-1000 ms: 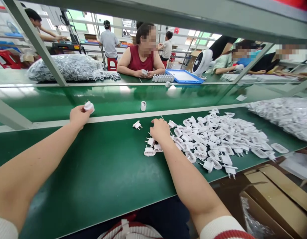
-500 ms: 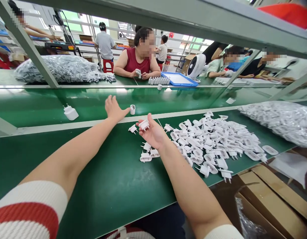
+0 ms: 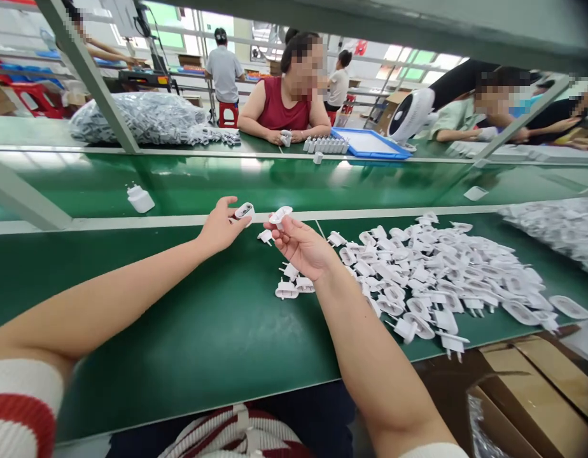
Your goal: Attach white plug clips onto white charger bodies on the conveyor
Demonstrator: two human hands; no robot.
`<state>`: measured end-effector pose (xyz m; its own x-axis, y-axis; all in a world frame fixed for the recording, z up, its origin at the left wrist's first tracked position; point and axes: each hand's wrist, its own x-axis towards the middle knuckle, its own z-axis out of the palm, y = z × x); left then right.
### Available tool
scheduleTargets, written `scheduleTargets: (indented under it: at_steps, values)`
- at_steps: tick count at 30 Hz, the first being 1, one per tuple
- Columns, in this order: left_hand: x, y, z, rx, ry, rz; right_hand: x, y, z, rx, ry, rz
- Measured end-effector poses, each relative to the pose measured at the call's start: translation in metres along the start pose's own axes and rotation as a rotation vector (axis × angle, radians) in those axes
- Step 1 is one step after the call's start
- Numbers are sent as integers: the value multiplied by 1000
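Note:
My left hand point(image 3: 221, 226) grips a white charger housing point(image 3: 245, 214) between thumb and fingers, its open end facing me. Close by on the right, my right hand point(image 3: 303, 245) pinches a white plug cover point(image 3: 280, 216), its hollow side tilted up. The two parts are apart. Beneath my right hand, several loose plug covers point(image 3: 287, 290) lie on the green table point(image 3: 203, 331). A large pile of the same covers point(image 3: 418, 273) spreads to the right of my right forearm.
A white charger point(image 3: 140, 199) sits on the green belt point(image 3: 189, 184) at the left. Across it, a person in red point(image 3: 294, 95) holds a white part beside a row of housings point(image 3: 326, 145) and a blue tray point(image 3: 370, 144). Cardboard point(image 3: 546, 381) lies at lower right.
My left hand has closed on the housing and lifted it off the belt. In my right hand the plug cover has turned, hollow side up. The view has shifted.

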<state>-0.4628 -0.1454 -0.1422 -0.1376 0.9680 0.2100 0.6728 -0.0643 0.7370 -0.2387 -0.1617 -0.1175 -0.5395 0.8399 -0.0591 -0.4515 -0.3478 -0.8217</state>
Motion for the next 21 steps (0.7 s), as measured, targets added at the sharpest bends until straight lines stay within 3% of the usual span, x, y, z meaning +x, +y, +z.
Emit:
scheduleTargets:
  at_steps: [4,8,12,18,21]
  values:
    - [-89,6,-33,-49,-117,-88,-2,10,9,-133,-9,23]
    - [-143,8,-40,-175,-234,-113,-11,18,21,-392,-18,-25]
    - [-158,-8,-33,-216,-239,-12,-18,25,29,-575,-9,-16]
    - [-158,-25,-30,-106,-168,124,-22,38,34,-594,-114,45]
    - [-157,-25,-31,-123,-163,163,-25,47,37,-886,-13,-164]
